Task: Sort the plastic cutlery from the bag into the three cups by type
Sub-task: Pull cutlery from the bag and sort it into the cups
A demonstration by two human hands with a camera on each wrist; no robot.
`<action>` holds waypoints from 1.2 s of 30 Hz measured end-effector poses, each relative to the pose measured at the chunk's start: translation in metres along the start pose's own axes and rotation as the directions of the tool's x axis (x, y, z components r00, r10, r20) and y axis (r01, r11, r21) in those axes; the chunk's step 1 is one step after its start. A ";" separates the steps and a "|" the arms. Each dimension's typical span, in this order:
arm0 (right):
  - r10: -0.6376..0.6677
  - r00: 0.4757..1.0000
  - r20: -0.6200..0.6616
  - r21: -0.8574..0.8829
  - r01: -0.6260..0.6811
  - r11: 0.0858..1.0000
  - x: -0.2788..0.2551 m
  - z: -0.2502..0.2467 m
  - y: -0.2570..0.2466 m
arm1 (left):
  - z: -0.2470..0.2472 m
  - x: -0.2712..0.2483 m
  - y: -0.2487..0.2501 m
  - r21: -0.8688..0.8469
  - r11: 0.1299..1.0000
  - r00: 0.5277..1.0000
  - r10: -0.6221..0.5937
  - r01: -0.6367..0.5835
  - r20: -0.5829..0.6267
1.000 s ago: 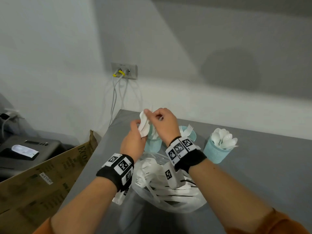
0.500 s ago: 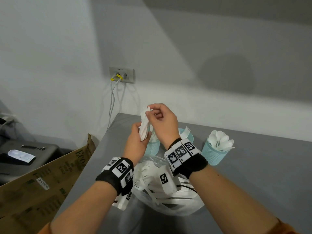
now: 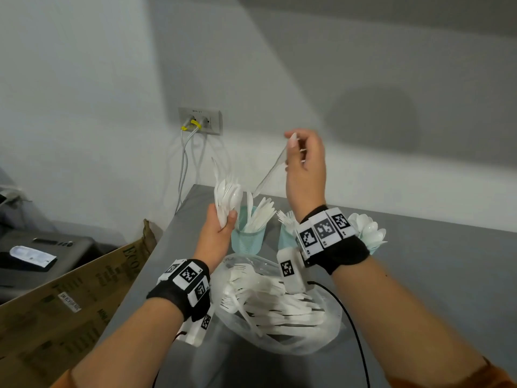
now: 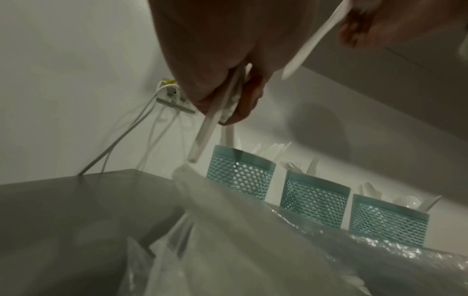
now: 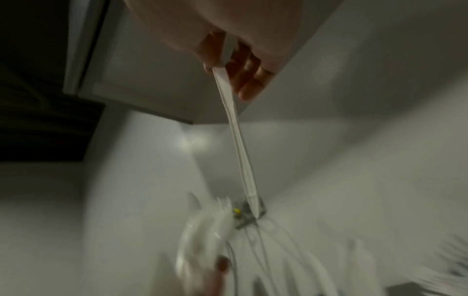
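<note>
Well, we're somewhere in the middle of this sort, judging by the grey table point(image 3: 419, 275). Nearest us on it lies the clear bag point(image 3: 279, 340), and it holds a thick heap of white cutlery: fork tines show at its left, the rest is a tangle we can't split by type. So plenty is left to do.

Beyond the bag stand the three teal mesh cups in a row, and all three already carry stock. The left cup point(image 3: 247, 239) bristles with what look like knives, the middle cup point(image 3: 286, 236) shows fork tines above its rim, and the right cup point(image 3: 372, 245), half hidden behind our right wrist, is crowned with spoon bowls. That's the part we'd call done.

Now to what's in play. Our left hand point(image 3: 215, 233) is wrapped around a bunch of mixed pieces point(image 3: 228, 197), spoon bowls and tines fanned upward, just left of the left cup. Our right hand point(image 3: 306, 169) is raised well above the cups, pinching one single piece point(image 3: 270, 175) by its upper end between thumb and fingers; it hangs slanting down toward the left cup. It's slim and plain, likely a knife, though motion blur leaves us unsure.
</note>
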State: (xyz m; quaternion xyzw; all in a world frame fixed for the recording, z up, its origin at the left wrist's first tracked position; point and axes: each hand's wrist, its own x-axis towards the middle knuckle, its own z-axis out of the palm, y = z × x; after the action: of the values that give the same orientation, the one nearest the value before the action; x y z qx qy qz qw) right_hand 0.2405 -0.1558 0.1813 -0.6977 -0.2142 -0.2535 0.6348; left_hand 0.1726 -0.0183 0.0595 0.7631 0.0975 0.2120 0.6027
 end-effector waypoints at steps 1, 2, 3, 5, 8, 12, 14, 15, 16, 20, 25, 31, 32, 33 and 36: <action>0.023 0.998 0.063 -0.076 -0.018 0.997 -0.004 0.002 0.011 | 0.000 0.000 0.000 -0.017 1.000 1.000 -0.005 0.005 0.007; 0.046 0.990 0.130 -0.160 -0.025 0.987 -0.009 0.005 0.023 | 0.000 0.000 0.001 -0.036 0.999 1.000 -0.011 0.012 0.018; 0.068 0.980 0.189 -0.242 -0.021 0.970 -0.015 0.007 0.035 | 0.000 -0.001 0.002 -0.059 0.998 0.999 -0.016 0.018 0.031; 0.143 0.944 0.297 -0.372 -0.024 0.928 -0.029 0.009 0.057 | 0.001 -0.001 0.007 -0.112 0.993 0.998 -0.021 0.027 0.060; 0.369 0.822 0.433 -0.558 -0.077 0.826 -0.043 0.011 0.083 | 0.002 -0.003 0.014 -0.150 0.987 0.994 -0.036 0.052 0.102; 0.308 0.833 0.460 -0.542 -0.011 0.841 -0.042 0.013 0.078 | 0.002 -0.007 0.019 -0.186 0.981 0.987 -0.033 0.063 0.160; 0.316 0.873 0.372 -0.265 -0.227 0.937 -0.040 0.009 0.057 | 0.003 -0.009 0.019 -0.186 0.979 0.983 -0.045 0.079 0.181; 0.342 0.872 0.350 -0.137 -0.314 0.940 -0.039 0.007 0.048 | 0.005 -0.010 0.020 -0.191 0.977 0.979 -0.054 0.092 0.197; 0.360 0.863 0.355 -0.062 -0.363 0.930 -0.038 0.005 0.042 | 0.006 -0.011 0.020 -0.200 0.975 0.975 -0.057 0.101 0.215; 0.370 0.831 0.414 -0.082 -0.371 0.925 -0.032 -0.003 0.043 | 0.016 -0.015 0.022 -0.212 0.969 0.960 -0.067 0.128 0.270; 0.427 0.811 0.400 0.017 -0.472 0.882 -0.028 -0.021 0.046 | 0.027 -0.017 0.026 -0.220 0.965 0.942 -0.062 0.140 0.329; 0.424 0.888 0.181 0.000 -0.431 0.903 -0.007 -0.052 0.038 | 0.040 -0.020 0.030 -0.246 0.958 0.928 -0.045 0.145 0.369; 0.417 0.897 0.147 0.007 -0.423 0.906 -0.001 -0.058 0.035 | 0.041 -0.020 0.030 -0.239 0.960 0.931 -0.048 0.143 0.363; 0.406 0.907 0.111 0.017 -0.410 0.912 0.005 -0.064 0.033 | 0.043 -0.019 0.029 -0.226 0.965 0.934 -0.048 0.135 0.353; 0.317 0.948 -0.023 0.010 -0.317 0.949 0.022 -0.082 0.029 | 0.045 -0.015 0.027 -0.140 0.986 0.953 -0.044 0.089 0.299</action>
State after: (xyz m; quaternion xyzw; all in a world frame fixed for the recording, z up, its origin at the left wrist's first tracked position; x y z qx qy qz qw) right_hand 0.2686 -0.2408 0.1780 -0.7181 -0.0926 -0.1560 0.6718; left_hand 0.1760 -0.0713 0.0743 0.7342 0.0160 0.0823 0.6738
